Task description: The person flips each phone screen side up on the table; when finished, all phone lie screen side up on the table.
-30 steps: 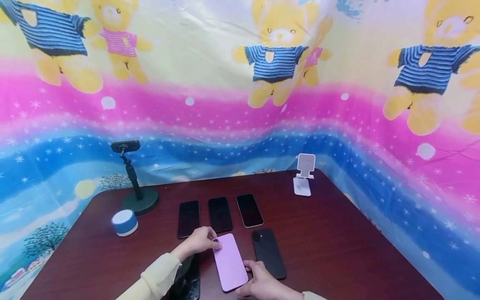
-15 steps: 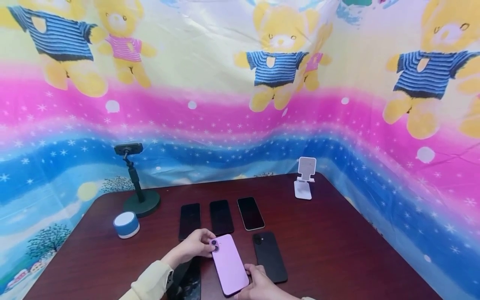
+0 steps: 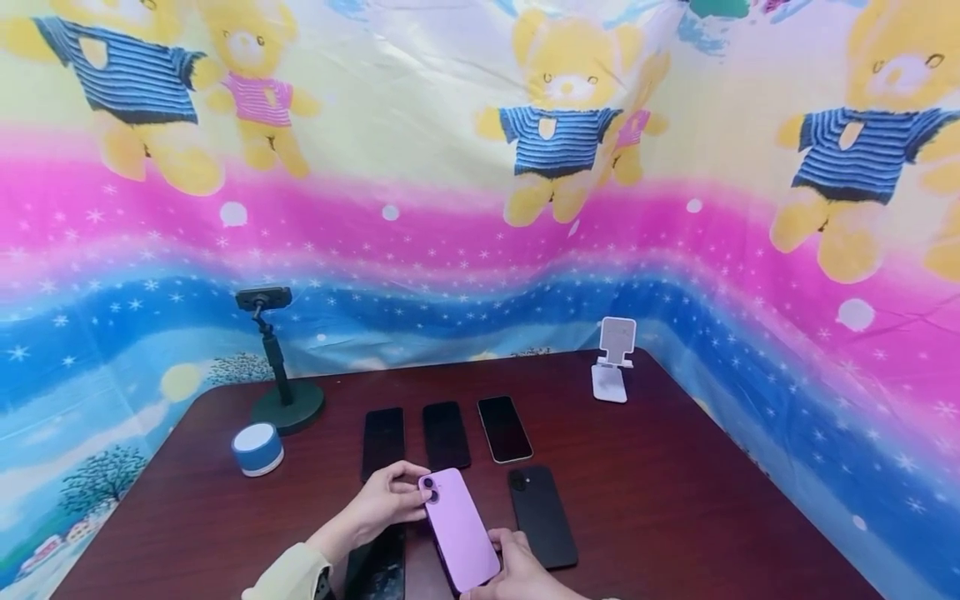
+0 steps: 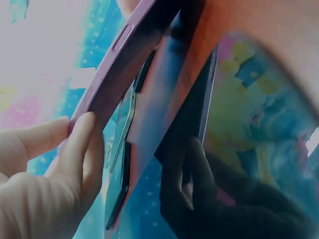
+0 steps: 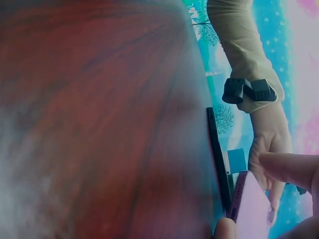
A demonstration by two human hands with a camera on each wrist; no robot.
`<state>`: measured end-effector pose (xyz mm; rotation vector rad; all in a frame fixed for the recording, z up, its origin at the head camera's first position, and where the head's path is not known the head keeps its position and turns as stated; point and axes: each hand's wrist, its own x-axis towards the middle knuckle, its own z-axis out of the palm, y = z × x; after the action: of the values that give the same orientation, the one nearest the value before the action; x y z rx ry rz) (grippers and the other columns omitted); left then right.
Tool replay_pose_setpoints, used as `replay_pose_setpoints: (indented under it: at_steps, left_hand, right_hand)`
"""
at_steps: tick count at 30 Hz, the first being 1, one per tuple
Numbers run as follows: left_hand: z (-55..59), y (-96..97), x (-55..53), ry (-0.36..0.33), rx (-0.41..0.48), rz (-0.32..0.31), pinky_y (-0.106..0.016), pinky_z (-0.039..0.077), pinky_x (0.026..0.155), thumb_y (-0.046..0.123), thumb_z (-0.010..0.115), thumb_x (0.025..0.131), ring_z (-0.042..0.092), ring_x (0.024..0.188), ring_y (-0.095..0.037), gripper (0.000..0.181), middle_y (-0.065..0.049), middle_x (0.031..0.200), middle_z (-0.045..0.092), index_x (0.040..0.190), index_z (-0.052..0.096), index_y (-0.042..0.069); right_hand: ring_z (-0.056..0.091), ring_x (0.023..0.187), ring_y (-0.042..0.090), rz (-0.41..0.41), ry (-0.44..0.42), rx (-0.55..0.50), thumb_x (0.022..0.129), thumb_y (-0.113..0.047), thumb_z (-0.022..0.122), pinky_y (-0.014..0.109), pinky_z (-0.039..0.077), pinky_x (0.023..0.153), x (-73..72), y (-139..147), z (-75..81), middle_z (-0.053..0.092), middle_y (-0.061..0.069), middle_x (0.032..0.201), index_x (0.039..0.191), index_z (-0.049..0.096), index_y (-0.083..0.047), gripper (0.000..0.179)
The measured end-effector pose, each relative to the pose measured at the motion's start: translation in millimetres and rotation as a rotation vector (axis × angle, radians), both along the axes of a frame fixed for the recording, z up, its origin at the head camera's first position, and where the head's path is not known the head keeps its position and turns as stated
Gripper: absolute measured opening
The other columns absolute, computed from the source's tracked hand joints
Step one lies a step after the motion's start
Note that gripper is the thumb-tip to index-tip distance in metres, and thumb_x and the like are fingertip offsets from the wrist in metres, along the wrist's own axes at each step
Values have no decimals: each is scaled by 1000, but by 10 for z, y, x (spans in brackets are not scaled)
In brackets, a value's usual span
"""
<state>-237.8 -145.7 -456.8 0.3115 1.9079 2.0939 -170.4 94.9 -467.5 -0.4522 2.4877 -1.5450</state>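
Observation:
A pink phone (image 3: 461, 529), camera side up, is tilted off the table between both hands. My left hand (image 3: 381, 504) pinches its top left corner beside the camera lenses. At the lower right corner my right hand (image 3: 517, 568) grips it with thumb and fingers. The left wrist view shows the fingers of the left hand (image 4: 65, 169) on the pink frame (image 4: 107, 64). A glossy dark phone (image 3: 378, 567) lies below the left wrist, partly hidden, and mirrors the hand. Right of the pink phone lies a black phone (image 3: 543, 515), back up.
Three phones lie in a row behind the hands: a left one (image 3: 383, 437), a middle one (image 3: 446, 435) and a silver-edged one (image 3: 505, 428). A green-based phone stand (image 3: 288, 407), a blue-and-white round object (image 3: 257, 450) and a white folding stand (image 3: 611, 383) stand farther back.
The pink phone's left side has come up from the table, so its dark edge shows now. My left hand has shifted slightly left with it. The head view has shifted a little.

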Motion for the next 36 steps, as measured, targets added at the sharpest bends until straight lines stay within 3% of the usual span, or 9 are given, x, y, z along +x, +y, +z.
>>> replay_pose_setpoints:
  at_steps: [6, 11, 16, 19, 21, 24, 28, 33, 36]
  left_hand:
    - [13, 55, 129, -16, 46, 52, -28, 58, 77, 4, 66, 88, 67, 81, -9, 58, -2, 88, 67, 134, 36, -13]
    - [12, 118, 171, -15, 54, 103, -27, 58, 76, 6, 69, 87, 67, 80, -9, 61, -2, 85, 67, 137, 37, -11]
    - [7, 134, 195, -7, 68, 110, -27, 57, 77, 9, 70, 87, 66, 82, -9, 56, -2, 86, 67, 135, 45, -5]
    - [3, 114, 199, 14, 85, 63, -28, 57, 80, 9, 69, 87, 66, 85, -10, 49, -3, 91, 66, 133, 52, 6]
    - [0, 87, 197, 33, 99, -2, -31, 56, 84, 8, 67, 89, 66, 91, -12, 49, -7, 99, 66, 134, 51, 12]
    - [2, 45, 190, 54, 112, -115, -35, 53, 91, 5, 64, 90, 64, 102, -16, 58, -15, 117, 61, 142, 41, 16]
    - [-1, 33, 185, 85, 96, -241, -41, 50, 96, 7, 61, 93, 56, 119, -24, 75, -28, 139, 45, 154, 19, 19]
    - [-42, 66, 178, 170, 11, -301, -42, 49, 96, 13, 57, 96, 47, 128, -38, 81, -34, 145, 33, 155, 2, 19]
    - [-57, 90, 167, 184, -8, -327, -40, 49, 96, 14, 56, 97, 44, 129, -42, 82, -34, 148, 27, 155, -3, 22]
  right_hand:
    - [49, 90, 25, -23, 34, 42, 66, -15, 85, 24, 46, 72, 27, -51, 11, 45, 19, 107, 113, 50, 9, 63]
    - [50, 91, 26, -22, 37, 63, 68, -18, 83, 27, 47, 73, 27, -60, 28, 45, 19, 107, 114, 50, 8, 63]
    - [50, 94, 27, -12, 69, 107, 67, -19, 84, 31, 48, 77, 24, -64, 29, 46, 17, 105, 112, 51, 6, 61]
    - [50, 92, 24, -6, 63, 99, 66, -19, 83, 28, 47, 76, 11, -53, 30, 48, 13, 102, 109, 53, 5, 58]
    - [50, 91, 20, 1, 56, 88, 65, -18, 82, 25, 46, 75, 0, -42, 29, 49, 10, 100, 108, 54, 4, 55]
    - [49, 88, 15, 10, 56, 67, 65, -17, 81, 22, 44, 73, -4, -30, 27, 49, 6, 97, 106, 56, 2, 52]
    - [48, 84, 9, 38, 66, 24, 66, -14, 80, 20, 43, 70, -7, -30, 14, 50, 5, 95, 105, 56, 2, 49]
    - [48, 77, 5, 69, 37, -22, 67, -12, 80, 18, 43, 65, -12, -41, 2, 51, 5, 93, 106, 57, 3, 47]
    - [51, 74, 4, 81, 14, -45, 68, -11, 80, 18, 45, 65, -16, -29, 6, 52, 6, 94, 107, 57, 4, 47]
